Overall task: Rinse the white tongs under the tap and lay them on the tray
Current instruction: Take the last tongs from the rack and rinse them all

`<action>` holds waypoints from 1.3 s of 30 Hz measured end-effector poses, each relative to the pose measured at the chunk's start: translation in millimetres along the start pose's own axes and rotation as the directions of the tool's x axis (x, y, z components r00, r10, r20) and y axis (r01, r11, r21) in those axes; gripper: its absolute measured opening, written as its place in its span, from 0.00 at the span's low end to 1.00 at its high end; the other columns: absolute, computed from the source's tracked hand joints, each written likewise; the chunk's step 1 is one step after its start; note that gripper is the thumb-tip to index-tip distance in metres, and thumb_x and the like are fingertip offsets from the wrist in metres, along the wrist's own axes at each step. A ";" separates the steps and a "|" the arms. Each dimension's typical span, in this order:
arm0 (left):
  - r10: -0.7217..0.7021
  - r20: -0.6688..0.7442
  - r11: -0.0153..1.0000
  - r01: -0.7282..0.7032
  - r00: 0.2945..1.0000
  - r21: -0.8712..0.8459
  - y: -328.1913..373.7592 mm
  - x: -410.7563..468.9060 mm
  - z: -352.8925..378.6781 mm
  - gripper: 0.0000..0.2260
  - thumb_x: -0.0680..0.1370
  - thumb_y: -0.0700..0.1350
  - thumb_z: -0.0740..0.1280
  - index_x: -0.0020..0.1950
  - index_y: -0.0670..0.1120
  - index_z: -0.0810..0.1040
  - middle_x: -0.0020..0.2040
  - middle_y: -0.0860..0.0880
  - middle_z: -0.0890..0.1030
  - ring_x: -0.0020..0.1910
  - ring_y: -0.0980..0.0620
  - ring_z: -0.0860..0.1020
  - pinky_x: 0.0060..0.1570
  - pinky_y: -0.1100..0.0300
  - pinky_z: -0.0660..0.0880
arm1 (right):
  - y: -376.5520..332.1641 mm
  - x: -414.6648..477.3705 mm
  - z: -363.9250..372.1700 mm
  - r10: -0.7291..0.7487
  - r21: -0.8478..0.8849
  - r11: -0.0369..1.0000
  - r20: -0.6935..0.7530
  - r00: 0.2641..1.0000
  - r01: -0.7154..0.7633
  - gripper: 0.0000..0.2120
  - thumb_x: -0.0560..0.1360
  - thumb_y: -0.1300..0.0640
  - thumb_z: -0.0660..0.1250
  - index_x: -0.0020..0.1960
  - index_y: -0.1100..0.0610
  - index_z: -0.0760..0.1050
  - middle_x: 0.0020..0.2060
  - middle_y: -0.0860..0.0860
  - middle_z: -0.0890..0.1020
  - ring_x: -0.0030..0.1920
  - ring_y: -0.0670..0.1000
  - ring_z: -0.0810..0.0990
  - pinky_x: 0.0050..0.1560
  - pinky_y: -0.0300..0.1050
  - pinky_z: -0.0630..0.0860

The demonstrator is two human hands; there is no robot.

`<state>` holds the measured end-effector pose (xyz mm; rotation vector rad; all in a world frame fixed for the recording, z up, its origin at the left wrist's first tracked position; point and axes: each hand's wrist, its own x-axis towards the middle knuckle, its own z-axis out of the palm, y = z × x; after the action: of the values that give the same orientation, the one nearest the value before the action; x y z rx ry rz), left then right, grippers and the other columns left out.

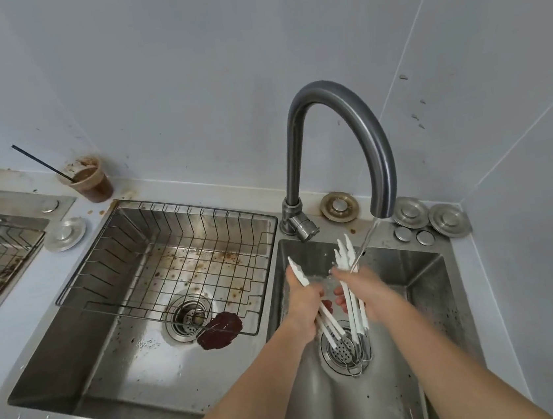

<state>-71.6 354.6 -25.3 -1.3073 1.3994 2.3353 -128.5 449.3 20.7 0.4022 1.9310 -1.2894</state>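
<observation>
Even, diffuse lighting, moderately bright; source not visible. Soft highlights on the tap (pixel 341 153), faint shadows below it in the steel basin. Wide-angle bowing of tile lines far from the tap. Slight motion blur beneath its spout.

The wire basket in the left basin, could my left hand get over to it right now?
Probably not freely: the left hand is closed around white tongs. The path to the wire basket looks open, just across the divider.
</observation>
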 end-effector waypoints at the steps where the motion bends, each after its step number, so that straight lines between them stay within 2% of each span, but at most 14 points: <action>1: 0.031 0.007 0.999 -0.031 1.000 0.024 0.5 0.8 0.4 0.32 0.76 0.34 0.61 0.73 0.59 0.55 0.57 0.40 0.79 0.41 0.46 0.82 0.37 0.52 0.80 | 6.1 -0.8 -0.3 0.006 0.057 0.998 -0.006 1.000 -0.006 0.13 0.78 0.53 0.65 0.56 0.62 0.73 0.37 0.58 0.80 0.28 0.52 0.78 0.27 0.42 0.77; 3: 0.041 0.004 0.997 -0.041 0.999 0.064 0.7 2.3 1.1 0.37 0.76 0.31 0.58 0.74 0.64 0.53 0.65 0.38 0.74 0.44 0.44 0.82 0.33 0.53 0.79 | 20.1 -4.2 -0.5 0.045 0.174 0.984 0.008 0.999 -0.045 0.14 0.78 0.53 0.63 0.57 0.63 0.73 0.39 0.61 0.81 0.30 0.55 0.80 0.29 0.45 0.80; 6: 0.046 -0.021 0.986 -0.042 0.999 0.160 -5.5 1.3 4.5 0.39 0.75 0.29 0.56 0.75 0.64 0.51 0.67 0.39 0.71 0.38 0.49 0.78 0.29 0.58 0.76 | 37.2 -7.8 -0.1 0.053 0.230 0.972 -0.029 0.998 -0.045 0.14 0.80 0.54 0.61 0.60 0.62 0.71 0.46 0.65 0.81 0.32 0.55 0.80 0.28 0.44 0.81; 9: 0.056 0.028 0.982 -0.060 0.998 0.178 -13.6 -2.8 11.2 0.39 0.75 0.29 0.58 0.75 0.64 0.53 0.65 0.37 0.73 0.39 0.44 0.78 0.38 0.49 0.78 | 46.4 -9.3 -0.9 -0.021 0.170 0.984 -0.148 0.989 0.046 0.10 0.78 0.59 0.64 0.59 0.60 0.71 0.35 0.57 0.79 0.25 0.49 0.77 0.24 0.40 0.78; 13: 0.088 0.095 0.986 -0.100 0.992 0.130 -8.9 -8.1 9.1 0.38 0.74 0.30 0.61 0.76 0.60 0.52 0.61 0.39 0.75 0.38 0.48 0.79 0.35 0.55 0.79 | 49.9 -12.3 -4.6 -0.058 0.204 0.975 -0.155 0.986 0.089 0.08 0.78 0.58 0.64 0.56 0.58 0.72 0.31 0.54 0.77 0.22 0.48 0.75 0.23 0.40 0.75; 16: 0.098 0.134 0.980 -0.119 0.986 0.160 1.6 -12.9 0.1 0.39 0.74 0.35 0.67 0.77 0.59 0.50 0.56 0.46 0.76 0.44 0.47 0.82 0.40 0.52 0.82 | 46.9 -14.6 -5.5 -0.064 0.262 0.960 -0.127 0.990 0.096 0.09 0.79 0.57 0.63 0.57 0.59 0.71 0.32 0.54 0.75 0.25 0.50 0.75 0.24 0.42 0.74; 20: 0.032 0.199 0.975 -0.075 0.979 0.211 12.9 -19.6 -10.2 0.42 0.72 0.47 0.72 0.77 0.60 0.48 0.65 0.42 0.74 0.52 0.44 0.81 0.42 0.50 0.81 | 48.2 -16.6 -7.0 -0.055 0.332 0.939 -0.105 0.993 0.087 0.10 0.79 0.57 0.62 0.56 0.62 0.71 0.32 0.54 0.74 0.25 0.50 0.74 0.23 0.40 0.74; 22: 0.008 0.176 0.951 -0.062 0.984 0.302 16.0 -23.3 -13.2 0.38 0.75 0.52 0.69 0.77 0.58 0.49 0.68 0.45 0.72 0.58 0.45 0.77 0.51 0.48 0.79 | 52.6 -17.7 -11.1 -0.035 0.383 0.921 -0.089 0.995 0.067 0.10 0.79 0.57 0.63 0.55 0.62 0.71 0.31 0.54 0.73 0.26 0.50 0.72 0.23 0.40 0.73; 24: 0.143 0.071 0.861 -0.159 0.987 0.484 18.5 -25.8 -18.0 0.30 0.78 0.55 0.64 0.77 0.51 0.56 0.66 0.47 0.74 0.57 0.49 0.77 0.57 0.52 0.77 | 58.6 -18.6 -17.7 -0.004 0.454 0.890 -0.077 0.997 0.039 0.08 0.79 0.57 0.63 0.54 0.61 0.71 0.30 0.53 0.72 0.26 0.50 0.71 0.23 0.40 0.72; 26: 0.423 -0.008 0.680 -0.312 0.906 0.663 26.8 -28.5 -23.5 0.23 0.79 0.54 0.62 0.71 0.44 0.68 0.54 0.50 0.79 0.47 0.55 0.78 0.47 0.62 0.76 | 63.3 -20.5 -24.9 0.004 0.484 0.875 -0.049 0.999 0.021 0.07 0.79 0.57 0.63 0.51 0.61 0.71 0.30 0.53 0.72 0.26 0.50 0.70 0.23 0.40 0.72; 28: 0.602 0.026 0.525 -0.420 0.798 0.740 42.1 -32.2 -24.2 0.18 0.79 0.52 0.64 0.65 0.44 0.73 0.42 0.56 0.78 0.39 0.60 0.76 0.37 0.70 0.70 | 66.6 -22.8 -30.5 -0.005 0.476 0.879 -0.037 0.999 0.022 0.06 0.79 0.56 0.63 0.50 0.60 0.70 0.30 0.53 0.72 0.25 0.49 0.70 0.23 0.41 0.72; 30: 0.678 0.085 0.422 -0.480 0.731 0.769 59.9 -35.5 -19.5 0.17 0.78 0.52 0.66 0.63 0.46 0.74 0.35 0.58 0.76 0.33 0.64 0.74 0.31 0.72 0.67 | 69.3 -25.4 -33.3 -0.008 0.474 0.880 -0.045 0.999 0.029 0.06 0.79 0.56 0.63 0.49 0.59 0.70 0.30 0.53 0.71 0.25 0.50 0.70 0.25 0.42 0.71; 32: 0.735 0.133 0.337 -0.528 0.665 0.780 75.6 -35.0 -12.8 0.17 0.77 0.51 0.67 0.62 0.46 0.74 0.35 0.57 0.77 0.33 0.63 0.74 0.33 0.73 0.67 | 71.0 -29.0 -34.9 -0.010 0.486 0.873 -0.057 0.998 0.036 0.06 0.79 0.57 0.63 0.49 0.60 0.70 0.30 0.54 0.71 0.27 0.50 0.70 0.27 0.44 0.71; 39: 0.814 0.358 -0.033 -0.580 0.457 0.814 94.0 -21.4 -4.3 0.08 0.77 0.44 0.67 0.47 0.40 0.82 0.43 0.43 0.84 0.40 0.45 0.82 0.43 0.57 0.77 | 76.5 -45.4 -39.7 -0.042 0.486 0.871 -0.066 0.997 0.069 0.07 0.79 0.57 0.64 0.48 0.61 0.71 0.29 0.53 0.73 0.24 0.49 0.72 0.25 0.41 0.74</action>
<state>-102.1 304.7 51.6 -0.4273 3.3447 0.9841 -67.4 524.8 12.7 0.6399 1.6479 -1.8261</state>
